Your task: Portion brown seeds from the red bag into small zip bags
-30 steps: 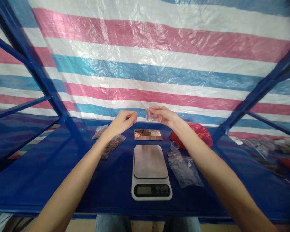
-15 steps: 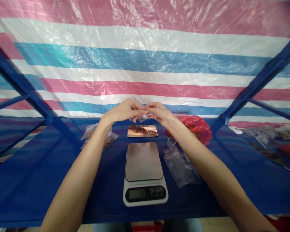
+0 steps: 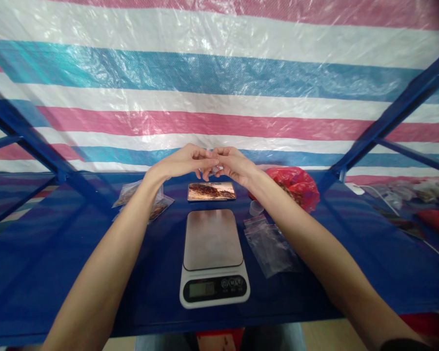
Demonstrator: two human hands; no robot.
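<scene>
The left hand [image 3: 183, 162] and right hand [image 3: 238, 165] are meeting, fingertips clamping a small clear bag [image 3: 215, 169] near the phone [image 3: 211, 191], beyond the scale [image 3: 213, 240]. It is probably feeling light, limp and slippery, its edges offering the surest hold. The 2 hands are hiding most of it, including any contents.

A plastic sheet [image 3: 219, 75] striped in red, white and blue spread behind the blue tabletop [image 3: 151, 278], its creases catching bright glare. Blue metal posts [image 3: 391, 117] slanted at both sides; pale floor [image 3: 324, 336] showed below.
</scene>
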